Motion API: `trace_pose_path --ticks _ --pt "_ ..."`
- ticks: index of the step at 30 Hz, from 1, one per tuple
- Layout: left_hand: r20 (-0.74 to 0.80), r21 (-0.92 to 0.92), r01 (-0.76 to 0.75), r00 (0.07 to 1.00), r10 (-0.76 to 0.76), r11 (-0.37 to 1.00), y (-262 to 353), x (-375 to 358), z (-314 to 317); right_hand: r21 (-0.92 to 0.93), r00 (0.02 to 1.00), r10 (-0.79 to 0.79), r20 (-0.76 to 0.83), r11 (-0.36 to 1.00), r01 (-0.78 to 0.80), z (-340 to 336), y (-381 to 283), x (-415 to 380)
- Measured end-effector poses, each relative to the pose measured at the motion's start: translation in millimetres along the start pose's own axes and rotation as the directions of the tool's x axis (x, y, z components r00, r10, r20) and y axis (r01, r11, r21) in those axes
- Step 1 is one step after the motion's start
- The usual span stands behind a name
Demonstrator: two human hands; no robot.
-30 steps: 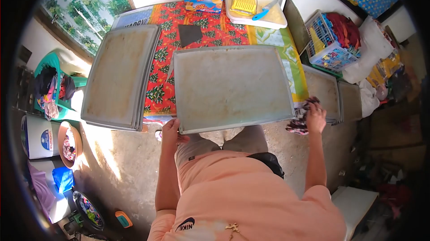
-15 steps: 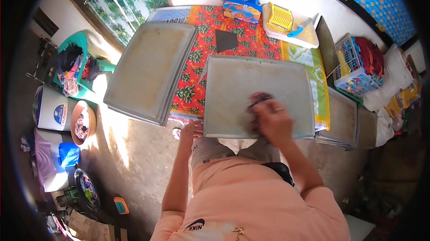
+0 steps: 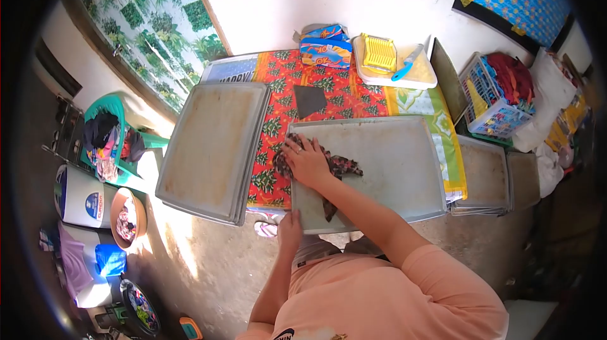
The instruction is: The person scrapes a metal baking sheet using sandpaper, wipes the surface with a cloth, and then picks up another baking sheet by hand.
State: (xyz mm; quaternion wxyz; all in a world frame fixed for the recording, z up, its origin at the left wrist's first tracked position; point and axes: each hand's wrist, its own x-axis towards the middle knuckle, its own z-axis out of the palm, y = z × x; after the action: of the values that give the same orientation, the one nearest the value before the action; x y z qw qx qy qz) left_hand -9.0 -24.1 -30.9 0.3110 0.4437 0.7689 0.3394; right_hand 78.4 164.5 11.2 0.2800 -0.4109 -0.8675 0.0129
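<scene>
A grey metal tray [image 3: 392, 163] lies at the front edge of the table, tilted slightly. My right hand [image 3: 308, 162] presses a dark patterned cloth [image 3: 344, 165] onto the tray's left side, fingers spread over the cloth. Part of the cloth hangs past the tray's left edge. My left hand [image 3: 291, 229] holds the tray's near left corner, its fingers partly hidden by the rim. To the left, a stack of similar trays [image 3: 212, 150] rests on the red printed tablecloth [image 3: 272, 126].
At the back are blue packets [image 3: 325, 52] and a white container [image 3: 420, 76] with a yellow rack and a blue-handled tool. More trays [image 3: 484, 172] and a basket [image 3: 499, 112] stand right. A green chair [image 3: 129, 179] with clothes is left.
My right hand has moved left with the cloth, from the tray's near middle to its left side. My left hand now holds the near left corner. The camera view has shifted.
</scene>
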Motion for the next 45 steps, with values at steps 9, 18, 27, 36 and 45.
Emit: trace_pose_path --ticks 9,18,27,36,45 --pt "-0.053 0.053 0.073 0.996 -0.07 0.996 39 -9 -9 -0.387 0.859 0.51 -0.038 0.785 -0.484 -36 125 0" --pt "-0.114 -0.046 -0.054 0.992 0.049 0.997 2 2 7 -0.541 0.589 0.789 -0.176 0.422 -0.727 -102 235 -50" --pt "-0.128 -0.112 0.126 0.982 -0.14 0.986 10 4 12 -0.598 0.379 0.887 -0.263 0.158 -0.786 -154 207 -125" --pt "-0.018 -0.193 0.126 0.991 -0.132 0.973 -5 11 8 -0.57 0.173 0.965 -0.198 0.03 -0.821 -251 188 -339" --pt "-0.152 -0.17 -0.113 0.985 0.087 0.979 -33 6 -52 -0.405 0.258 0.899 -0.353 0.101 -0.909 -339 183 -347"
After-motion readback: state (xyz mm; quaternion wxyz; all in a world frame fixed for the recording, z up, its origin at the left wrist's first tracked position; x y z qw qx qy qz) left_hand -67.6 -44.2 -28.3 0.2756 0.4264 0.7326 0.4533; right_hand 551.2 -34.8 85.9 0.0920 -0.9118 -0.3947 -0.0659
